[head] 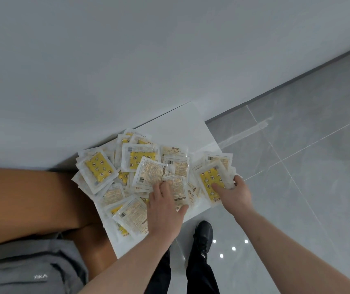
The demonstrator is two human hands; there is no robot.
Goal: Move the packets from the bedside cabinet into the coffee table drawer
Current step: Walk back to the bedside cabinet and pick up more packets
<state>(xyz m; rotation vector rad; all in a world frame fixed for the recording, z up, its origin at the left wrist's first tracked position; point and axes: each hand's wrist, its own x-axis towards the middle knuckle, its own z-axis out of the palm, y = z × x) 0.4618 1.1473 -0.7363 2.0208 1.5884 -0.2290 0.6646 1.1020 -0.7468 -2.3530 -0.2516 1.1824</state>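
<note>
A loose heap of several flat packets (140, 162), clear plastic with yellow or beige printed faces, covers the white top of the bedside cabinet (182, 122). My left hand (163, 211) lies flat on packets near the middle front of the heap, fingers spread over a beige one. My right hand (235, 193) grips a small stack with a yellow packet (211, 181) on top at the heap's right edge. No coffee table or drawer is in view.
A grey wall (127, 60) runs behind the cabinet. Left of it lies a brown bed surface (25, 200) with a grey backpack (27, 270) on it. Grey floor tiles (307, 155) spread to the right. My black shoe (202, 234) stands by the cabinet's front corner.
</note>
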